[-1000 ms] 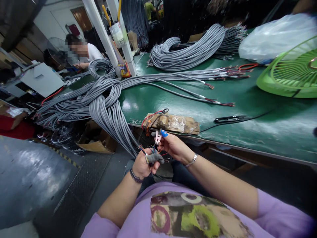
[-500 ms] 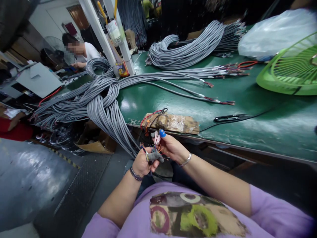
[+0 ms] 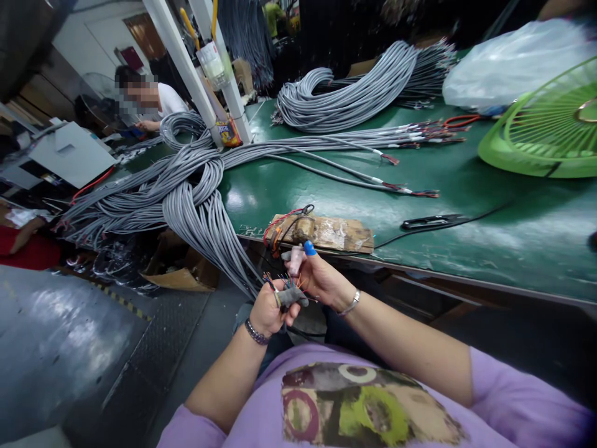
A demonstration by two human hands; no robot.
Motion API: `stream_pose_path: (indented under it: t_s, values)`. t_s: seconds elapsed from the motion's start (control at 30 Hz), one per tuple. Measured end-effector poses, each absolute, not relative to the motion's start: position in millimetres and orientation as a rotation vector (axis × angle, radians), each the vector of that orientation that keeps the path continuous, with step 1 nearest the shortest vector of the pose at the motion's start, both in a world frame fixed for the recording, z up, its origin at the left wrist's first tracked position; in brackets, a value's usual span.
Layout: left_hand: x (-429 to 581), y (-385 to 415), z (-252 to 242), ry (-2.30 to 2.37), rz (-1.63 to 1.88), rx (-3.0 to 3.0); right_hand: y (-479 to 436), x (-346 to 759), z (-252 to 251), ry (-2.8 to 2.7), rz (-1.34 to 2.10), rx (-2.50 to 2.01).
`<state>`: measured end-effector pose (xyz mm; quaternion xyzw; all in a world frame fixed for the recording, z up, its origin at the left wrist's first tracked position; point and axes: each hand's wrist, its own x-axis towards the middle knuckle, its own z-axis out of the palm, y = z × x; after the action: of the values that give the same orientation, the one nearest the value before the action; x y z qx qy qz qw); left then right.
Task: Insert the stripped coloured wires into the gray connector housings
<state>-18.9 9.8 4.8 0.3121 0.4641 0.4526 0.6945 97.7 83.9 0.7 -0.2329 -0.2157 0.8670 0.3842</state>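
Low in front of my body, below the table edge, my left hand [image 3: 271, 308] is closed around the end of a cable. Thin coloured wires [image 3: 290, 282] fan out from its fingers, and grey covering [image 3: 291, 296] wraps one finger. Close above it, my right hand [image 3: 321, 277] is bent inward with its fingertips at the wires. A blue cover [image 3: 310, 248] sits on its thumb. Beside that thumb is a small pale pink piece [image 3: 295, 259], blurred; whether it is a held part or a finger wrapping, I cannot tell.
A wooden block [image 3: 333, 234] with red and black leads lies at the edge of the green table [image 3: 448, 261]. Behind are black snips [image 3: 431, 222], grey cable bundles [image 3: 196, 168], a coiled bundle [image 3: 349, 93] and a green fan [image 3: 545, 134]. A person [image 3: 170, 99] sits at the far left.
My right hand has shifted very slightly, and the pale piece by its thumb has turned and blurred. My left hand keeps its hold on the cable. The view has moved a little.
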Motion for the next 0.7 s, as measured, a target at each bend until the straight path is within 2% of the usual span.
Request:
stream_pose_path:
  t_s: [0.17, 0.4, 0.7]
  values:
    - [-15, -3, 6, 1.122, 1.058, 0.731, 84, 103, 5, -0.564, 2.262, -0.601]
    - [0, -15, 10, 1.168, 1.334, 0.692, 84, 109, 3, -0.684, 2.180, -0.585]
    - [12, -11, 11, 1.213, 1.478, 0.686, 84, 106, 1, -0.494, 2.278, -0.607]
